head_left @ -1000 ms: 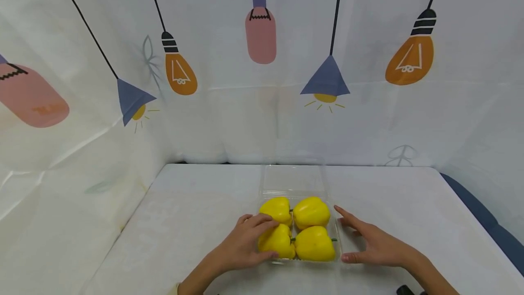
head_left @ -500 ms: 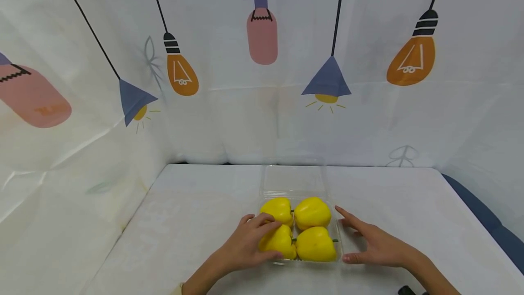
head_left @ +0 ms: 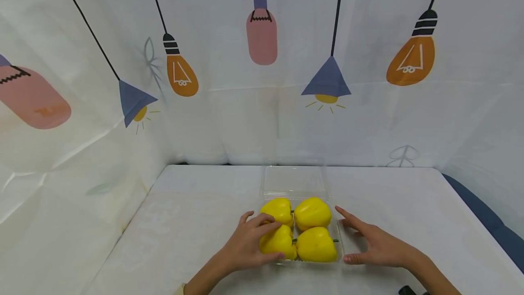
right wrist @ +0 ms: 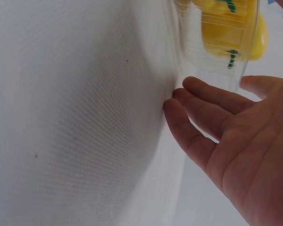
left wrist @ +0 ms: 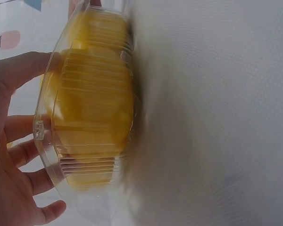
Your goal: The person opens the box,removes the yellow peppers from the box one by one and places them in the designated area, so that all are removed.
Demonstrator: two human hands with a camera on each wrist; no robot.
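Observation:
Several yellow bell peppers with green stems lie in two rows inside a clear plastic clamshell box point(head_left: 339, 247), its lid point(head_left: 294, 180) folded back behind it. My left hand point(head_left: 247, 242) lies over the front left bell pepper point(head_left: 275, 241), thumb near the front rim and fingers spread and loosely bent across its top. In the left wrist view, the box rim hides some fingertips, so firm contact is unclear. Right of the box, my right hand point(head_left: 378, 245) holds nothing; its fingers are extended and spread. Several fingertips point(right wrist: 172, 104) of it rest at the table surface beside the box wall.
The box stands on a white table point(head_left: 192, 204). A white curtain point(head_left: 229, 122) printed with lamps hangs behind and to the left. A small black object point(head_left: 406, 290) lies at the lower right, near the right forearm. Something dark blue point(head_left: 479, 204) shows beyond the right table edge.

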